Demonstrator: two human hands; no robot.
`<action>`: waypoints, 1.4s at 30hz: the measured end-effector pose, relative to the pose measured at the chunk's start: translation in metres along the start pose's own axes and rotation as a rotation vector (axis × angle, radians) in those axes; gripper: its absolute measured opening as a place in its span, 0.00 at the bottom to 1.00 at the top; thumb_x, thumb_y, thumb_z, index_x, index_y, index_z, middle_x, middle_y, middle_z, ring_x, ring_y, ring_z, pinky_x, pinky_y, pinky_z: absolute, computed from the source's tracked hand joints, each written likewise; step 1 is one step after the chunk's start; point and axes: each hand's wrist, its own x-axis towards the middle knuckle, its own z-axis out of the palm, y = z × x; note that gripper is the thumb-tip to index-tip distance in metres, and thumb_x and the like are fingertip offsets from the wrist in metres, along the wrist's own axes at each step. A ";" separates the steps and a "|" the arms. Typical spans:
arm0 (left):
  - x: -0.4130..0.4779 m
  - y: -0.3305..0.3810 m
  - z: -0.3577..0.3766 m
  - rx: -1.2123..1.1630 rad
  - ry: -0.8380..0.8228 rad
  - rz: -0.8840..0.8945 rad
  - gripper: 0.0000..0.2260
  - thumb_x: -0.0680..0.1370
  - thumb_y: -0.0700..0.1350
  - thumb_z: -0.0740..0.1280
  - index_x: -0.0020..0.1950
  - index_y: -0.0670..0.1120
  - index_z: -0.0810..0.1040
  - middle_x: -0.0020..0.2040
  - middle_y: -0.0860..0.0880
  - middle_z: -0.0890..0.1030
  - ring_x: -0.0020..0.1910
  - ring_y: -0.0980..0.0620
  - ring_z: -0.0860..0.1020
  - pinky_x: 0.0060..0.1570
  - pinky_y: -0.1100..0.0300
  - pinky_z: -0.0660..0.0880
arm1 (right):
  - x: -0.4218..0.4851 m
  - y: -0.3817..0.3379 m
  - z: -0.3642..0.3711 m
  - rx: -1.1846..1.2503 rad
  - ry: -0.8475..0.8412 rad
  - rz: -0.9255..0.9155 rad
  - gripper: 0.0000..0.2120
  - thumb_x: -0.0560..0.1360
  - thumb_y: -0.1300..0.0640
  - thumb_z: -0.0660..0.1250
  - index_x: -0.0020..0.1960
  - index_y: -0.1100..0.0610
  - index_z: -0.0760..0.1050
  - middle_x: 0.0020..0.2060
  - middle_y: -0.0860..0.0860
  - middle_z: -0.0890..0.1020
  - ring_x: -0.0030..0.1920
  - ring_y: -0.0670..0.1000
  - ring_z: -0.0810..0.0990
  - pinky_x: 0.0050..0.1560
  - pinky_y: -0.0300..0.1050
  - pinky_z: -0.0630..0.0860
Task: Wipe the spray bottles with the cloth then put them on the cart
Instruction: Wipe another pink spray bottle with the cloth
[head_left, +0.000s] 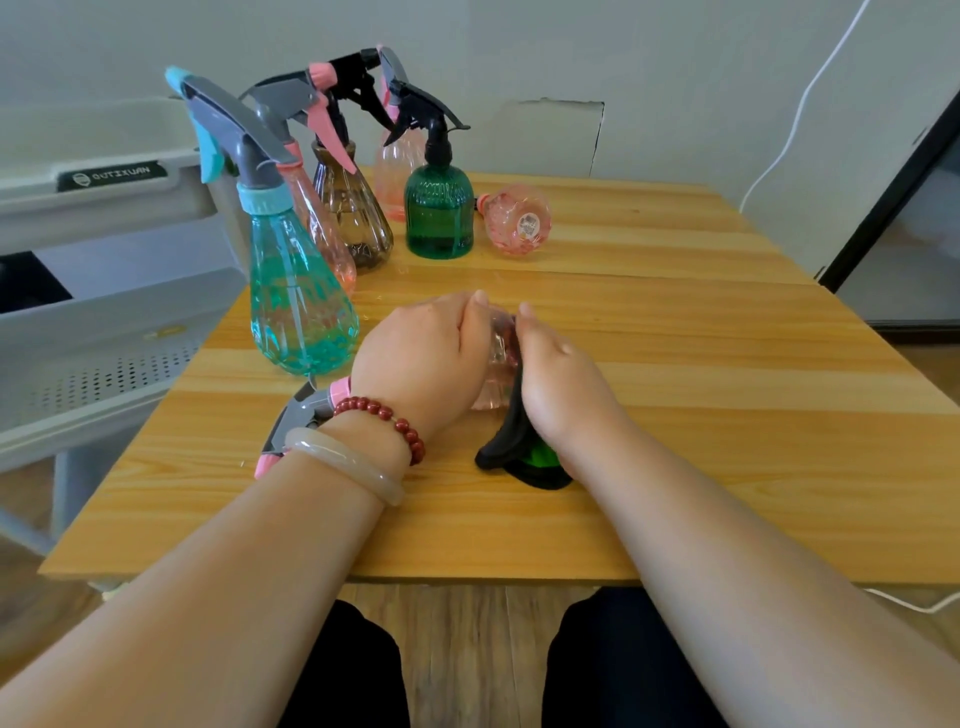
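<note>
Obs: your left hand (421, 358) is curled round the clear pink plastic spray bottle (498, 358), which lies on its side on the light wooden table (675, 364), near the front edge. Its grey trigger head with pink nozzle (301, 415) points back under your left wrist.

Your right hand (558, 379) holds the black cloth with a green patch (511, 447) against the bottle's base end. The thumb lies over the top. The fingers are hidden on the far side, so I cannot tell how far they curl. The cloth's loose tail rests on the table below the palm.

Step judged: wiping, first part of the task. No bottle shows on the grey plastic cart (104, 291) at your left.

Method notes:
- Let the left hand do the turning. Roll the bottle a little at a time while the cloth hand stays pressed, so every facet passes under the cloth.
- The faceted plastic looks thin and slippery. Grip firmly enough to stop spin, not so hard that the walls buckle.
- Work from base toward the neck, then do the trigger head last. It is not covered now.
- Gather the loose tail into the palm so it does not drag.

Risk: the tall teal bottle (298, 306) stands just beside your left hand. Mind the elbow when you swing toward the cart. The dark green ribbed bottle (439, 218) and the tipped round pink bottle (519, 221) are well apart.
</note>
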 end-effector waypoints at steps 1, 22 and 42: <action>0.000 0.000 0.000 0.003 0.001 -0.001 0.16 0.85 0.51 0.51 0.40 0.57 0.70 0.33 0.57 0.72 0.33 0.60 0.71 0.31 0.63 0.64 | -0.003 0.000 -0.003 -0.034 -0.028 0.022 0.23 0.84 0.43 0.46 0.70 0.47 0.72 0.69 0.49 0.74 0.71 0.51 0.69 0.59 0.41 0.62; 0.000 -0.002 -0.001 -0.007 -0.002 -0.006 0.18 0.85 0.51 0.51 0.43 0.48 0.75 0.33 0.54 0.73 0.33 0.53 0.73 0.32 0.59 0.66 | -0.027 0.009 -0.006 0.058 0.002 -0.058 0.21 0.85 0.47 0.49 0.75 0.51 0.65 0.67 0.41 0.70 0.68 0.41 0.65 0.60 0.32 0.56; 0.002 -0.002 -0.013 -0.142 -0.108 0.005 0.17 0.85 0.48 0.53 0.64 0.45 0.78 0.58 0.51 0.76 0.55 0.54 0.73 0.53 0.62 0.66 | -0.012 0.007 -0.017 0.037 0.225 -0.283 0.13 0.85 0.52 0.52 0.60 0.44 0.74 0.53 0.38 0.78 0.52 0.37 0.74 0.45 0.18 0.65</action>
